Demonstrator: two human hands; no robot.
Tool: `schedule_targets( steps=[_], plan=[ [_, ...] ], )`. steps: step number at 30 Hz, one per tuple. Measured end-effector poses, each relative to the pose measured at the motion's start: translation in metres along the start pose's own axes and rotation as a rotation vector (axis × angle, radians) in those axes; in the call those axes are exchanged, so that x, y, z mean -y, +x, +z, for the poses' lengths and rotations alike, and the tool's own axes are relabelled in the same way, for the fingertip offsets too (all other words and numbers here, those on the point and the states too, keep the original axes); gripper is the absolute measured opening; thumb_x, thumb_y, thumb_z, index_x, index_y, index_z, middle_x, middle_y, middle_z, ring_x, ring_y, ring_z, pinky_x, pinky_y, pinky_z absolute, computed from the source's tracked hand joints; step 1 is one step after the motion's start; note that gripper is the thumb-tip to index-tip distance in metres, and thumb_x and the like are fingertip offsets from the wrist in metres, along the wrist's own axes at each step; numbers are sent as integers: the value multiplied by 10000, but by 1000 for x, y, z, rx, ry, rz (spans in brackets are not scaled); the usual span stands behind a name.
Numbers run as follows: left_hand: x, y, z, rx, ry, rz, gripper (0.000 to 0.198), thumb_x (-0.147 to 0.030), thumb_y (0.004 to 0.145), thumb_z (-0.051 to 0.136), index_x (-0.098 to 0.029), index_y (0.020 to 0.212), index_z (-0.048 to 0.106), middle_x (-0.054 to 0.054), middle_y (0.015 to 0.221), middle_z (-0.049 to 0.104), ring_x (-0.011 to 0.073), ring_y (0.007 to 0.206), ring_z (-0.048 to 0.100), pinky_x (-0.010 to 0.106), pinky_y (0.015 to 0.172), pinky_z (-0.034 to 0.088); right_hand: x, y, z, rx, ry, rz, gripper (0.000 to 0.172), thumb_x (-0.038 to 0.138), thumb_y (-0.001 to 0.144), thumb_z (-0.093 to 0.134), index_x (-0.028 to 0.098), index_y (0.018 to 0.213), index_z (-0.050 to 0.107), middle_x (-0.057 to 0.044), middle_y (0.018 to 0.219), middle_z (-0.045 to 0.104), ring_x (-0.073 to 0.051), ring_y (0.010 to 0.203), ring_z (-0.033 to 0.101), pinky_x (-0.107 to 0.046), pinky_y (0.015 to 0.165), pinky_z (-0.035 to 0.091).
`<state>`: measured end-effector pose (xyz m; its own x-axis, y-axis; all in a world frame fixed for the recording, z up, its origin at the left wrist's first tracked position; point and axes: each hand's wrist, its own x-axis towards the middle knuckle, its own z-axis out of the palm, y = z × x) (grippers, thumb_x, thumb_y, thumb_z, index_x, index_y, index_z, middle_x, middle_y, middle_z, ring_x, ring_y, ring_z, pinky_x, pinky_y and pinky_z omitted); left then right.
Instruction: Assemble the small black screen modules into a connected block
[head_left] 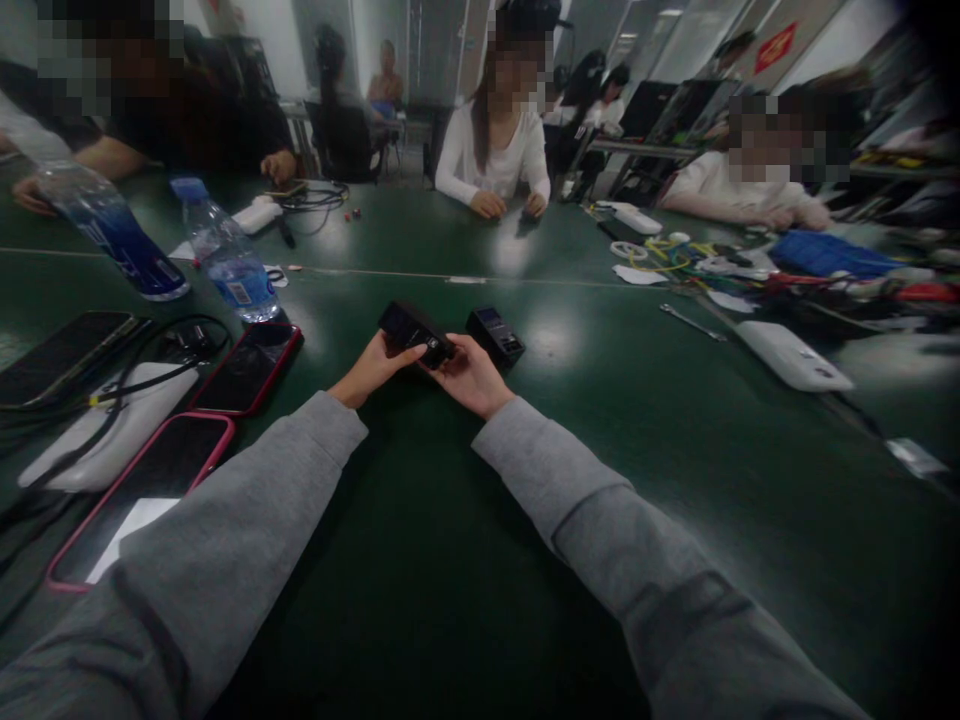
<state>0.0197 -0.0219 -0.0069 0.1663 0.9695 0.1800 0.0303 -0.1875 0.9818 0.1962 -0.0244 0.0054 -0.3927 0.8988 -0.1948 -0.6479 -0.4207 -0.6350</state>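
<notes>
Head view: left grip (373, 368) and right grip (469, 375) both clasping black device (415, 330) over counter (450, 520); second black box (495, 335) sitting just beside.

Long dark-green table (420, 600) in a dim, desk-filled (645, 150) workroom.

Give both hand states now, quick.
Left hand: closed on the small black rectangular device.
Right hand: closed on the same device's other end.
</notes>
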Motion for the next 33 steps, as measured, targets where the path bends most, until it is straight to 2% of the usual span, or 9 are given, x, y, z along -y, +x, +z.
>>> schedule_targets(
  steps=[3,6,10,14,17,19,24,29,33],
  plan=[
    [-4,-1,-2,3,-39,-20,692,-442,721,791,-149,1291,529,158,1343,607,312,1255,569,500,1094,428,1,0,1,-1,-20,24,97,201,778,692,196,769,595,16,767,649,-122,737,602,-230,687,522],
    [-7,-2,-1,-8,-41,-31,683,-458,722,789,-159,1286,546,151,1318,624,318,1243,575,503,1087,435,2,1,0,-14,-37,50,77,181,787,673,190,750,606,15,741,648,-118,709,587,-224,643,484],
    [-8,-4,1,-73,12,-23,717,-465,712,799,-180,1307,518,147,1319,616,319,1236,576,491,1062,457,2,1,0,-9,-67,57,72,188,797,656,189,744,608,17,745,643,-124,727,583,-240,669,481],
    [-5,-4,2,-104,35,0,726,-478,708,801,-188,1300,497,146,1311,611,310,1220,584,483,1045,466,-2,1,0,56,-138,19,66,233,809,682,199,799,625,16,794,645,-145,804,595,-264,730,497],
    [-4,-4,2,-144,21,0,693,-488,707,800,-172,1254,514,148,1282,620,299,1199,596,469,1039,468,-7,3,0,149,-214,-56,198,370,816,734,217,911,650,4,883,662,-172,898,607,-298,803,511],
    [-4,-4,3,-168,16,-1,641,-511,737,767,-163,1218,525,150,1258,626,292,1187,603,459,1035,469,-9,4,-1,182,-270,-103,304,396,763,803,218,960,654,-3,939,668,-178,942,610,-309,862,512],
    [-5,-4,4,-197,31,-23,609,-527,756,742,-154,1185,525,152,1231,635,286,1167,610,450,1020,474,-12,8,-5,149,-326,-121,421,267,691,870,197,1035,638,-21,1066,654,-153,994,617,-261,887,521],
    [-1,-2,3,-159,37,-13,536,-511,778,722,-158,1150,566,144,1205,654,277,1130,630,428,988,493,-9,11,-8,35,-244,-129,477,185,703,837,224,1100,576,21,965,632,-117,862,625,-212,718,559],
    [2,-3,2,-129,83,-10,506,-509,793,710,-161,1142,595,140,1187,668,269,1102,644,419,966,504,-8,12,-9,31,-272,-121,500,161,694,831,217,1115,567,11,960,616,-121,838,624,-217,705,567]
  ],
)
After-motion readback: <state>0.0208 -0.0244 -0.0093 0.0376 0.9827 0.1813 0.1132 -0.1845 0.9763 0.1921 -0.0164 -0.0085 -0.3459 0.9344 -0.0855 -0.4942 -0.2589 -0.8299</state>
